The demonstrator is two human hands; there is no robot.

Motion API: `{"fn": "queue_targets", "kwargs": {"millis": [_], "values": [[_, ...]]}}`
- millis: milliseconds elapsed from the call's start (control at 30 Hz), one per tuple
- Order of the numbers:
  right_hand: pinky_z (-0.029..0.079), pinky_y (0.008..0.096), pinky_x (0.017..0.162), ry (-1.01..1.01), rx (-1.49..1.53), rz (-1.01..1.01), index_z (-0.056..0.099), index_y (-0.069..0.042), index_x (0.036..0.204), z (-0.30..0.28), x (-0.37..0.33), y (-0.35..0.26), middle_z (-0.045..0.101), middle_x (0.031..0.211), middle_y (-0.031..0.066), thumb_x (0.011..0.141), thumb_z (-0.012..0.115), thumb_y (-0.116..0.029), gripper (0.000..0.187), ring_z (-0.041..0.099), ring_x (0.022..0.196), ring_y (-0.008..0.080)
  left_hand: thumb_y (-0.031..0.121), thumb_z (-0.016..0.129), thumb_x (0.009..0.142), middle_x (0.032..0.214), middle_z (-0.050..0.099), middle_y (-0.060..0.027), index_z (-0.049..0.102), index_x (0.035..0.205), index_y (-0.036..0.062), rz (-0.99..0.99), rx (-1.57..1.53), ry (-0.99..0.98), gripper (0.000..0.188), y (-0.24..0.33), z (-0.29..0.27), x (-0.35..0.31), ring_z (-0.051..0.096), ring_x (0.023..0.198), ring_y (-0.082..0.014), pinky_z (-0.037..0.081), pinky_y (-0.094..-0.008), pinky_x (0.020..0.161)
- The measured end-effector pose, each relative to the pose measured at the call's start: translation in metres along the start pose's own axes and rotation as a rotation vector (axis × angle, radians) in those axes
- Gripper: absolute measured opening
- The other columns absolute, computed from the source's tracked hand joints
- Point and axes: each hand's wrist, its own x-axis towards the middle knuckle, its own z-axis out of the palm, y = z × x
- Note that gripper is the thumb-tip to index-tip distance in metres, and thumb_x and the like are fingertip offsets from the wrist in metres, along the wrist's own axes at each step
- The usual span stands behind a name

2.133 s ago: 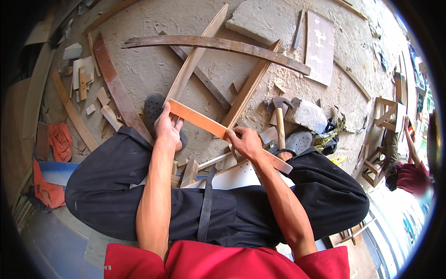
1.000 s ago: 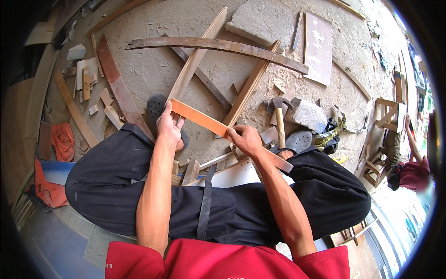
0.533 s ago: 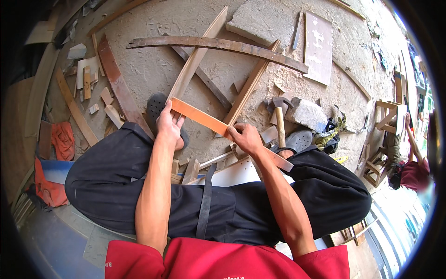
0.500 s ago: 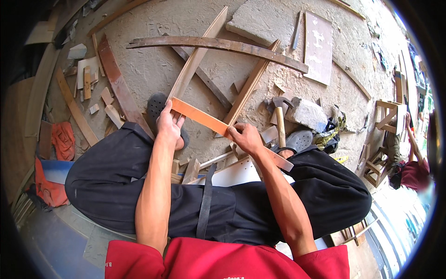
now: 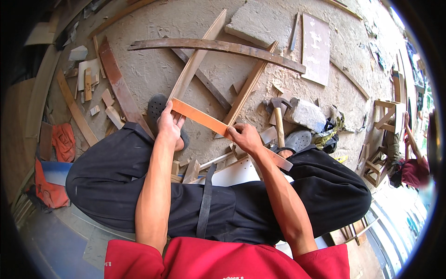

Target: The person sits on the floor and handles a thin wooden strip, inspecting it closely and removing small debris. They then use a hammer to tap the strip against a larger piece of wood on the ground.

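A flat, narrow wooden strip [image 5: 203, 118], orange on its face, slants across in front of me from upper left to lower right. My left hand [image 5: 169, 124] is closed on its left end, with the thumb near the tip and the fingers beneath. Farther along, my right hand [image 5: 245, 138] grips the strip around its middle, thumb on top. The strip's far right end passes under my right forearm and shows again near my right knee. Just beyond the strip, two long boards [image 5: 195, 63] [image 5: 251, 86] lie on the ground, with a dark curved slat [image 5: 218, 45] resting across them.
A claw hammer [image 5: 279, 122] leans by a stone block [image 5: 306, 115] near my right shoe. A concrete slab [image 5: 258, 24] and a pale panel [image 5: 315, 49] lie beyond. Wood offcuts [image 5: 111, 116] are scattered left, beside an orange cloth [image 5: 63, 142]. Another person [image 5: 413, 172] is at far right.
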Motion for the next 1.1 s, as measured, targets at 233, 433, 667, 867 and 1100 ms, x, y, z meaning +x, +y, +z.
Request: {"fn": "queue_targets", "kwargs": {"millis": [233, 433, 667, 867, 1100], "values": [[0.052, 0.0469, 0.079, 0.002, -0.001, -0.014, 0.074, -0.002, 0.09, 0.0, 0.0, 0.0, 0.066, 0.075, 0.026, 0.085, 0.057, -0.044, 0.045, 0.067, 0.081, 0.0427, 0.034, 0.068, 0.092, 0.132, 0.052, -0.0099, 0.053, 0.131, 0.0072, 0.004, 0.02, -0.032, 0.049, 0.0, 0.001, -0.003, 0.047, 0.128, -0.0277, 0.036, -0.0466, 0.113], [0.052, 0.0475, 0.078, 0.001, -0.001, -0.015, 0.074, -0.002, 0.09, 0.0, 0.0, -0.001, 0.066, 0.075, 0.0267, 0.085, 0.057, -0.044, 0.046, 0.067, 0.08, 0.0431, 0.049, 0.058, 0.093, 0.134, 0.051, -0.0097, 0.048, 0.135, 0.0053, -0.01, 0.069, -0.021, 0.062, 0.001, 0.002, -0.006, 0.046, 0.128, -0.0264, 0.037, -0.0474, 0.109], [0.052, 0.0466, 0.077, -0.009, 0.041, -0.031, 0.073, -0.001, 0.091, 0.0, 0.001, 0.0, 0.066, 0.077, 0.0268, 0.086, 0.058, -0.043, 0.045, 0.067, 0.078, 0.0418, 0.065, 0.042, 0.094, 0.141, 0.047, -0.0111, 0.042, 0.14, 0.0036, -0.056, 0.121, 0.026, 0.077, 0.0, -0.002, -0.005, 0.046, 0.128, -0.0271, 0.036, -0.049, 0.107], [0.051, 0.0456, 0.075, -0.008, 0.042, -0.038, 0.074, -0.001, 0.093, -0.002, -0.001, -0.002, 0.067, 0.077, 0.0255, 0.087, 0.059, -0.04, 0.042, 0.067, 0.077, 0.0401, 0.076, 0.039, 0.089, 0.137, 0.051, -0.012, 0.043, 0.139, 0.003, -0.012, 0.232, 0.007, 0.089, -0.009, -0.003, -0.011, 0.05, 0.124, -0.0279, 0.039, -0.0483, 0.102], [0.052, 0.0442, 0.074, -0.022, 0.029, -0.053, 0.075, -0.003, 0.093, -0.004, -0.001, -0.003, 0.067, 0.078, 0.024, 0.088, 0.059, -0.039, 0.039, 0.067, 0.077, 0.0393, 0.052, 0.057, 0.095, 0.115, 0.054, -0.0088, 0.052, 0.12, 0.0041, 0.133, 0.493, -0.124, 0.054, -0.022, 0.016, -0.037, 0.057, 0.108, -0.0226, 0.052, -0.0482, 0.091]]}}
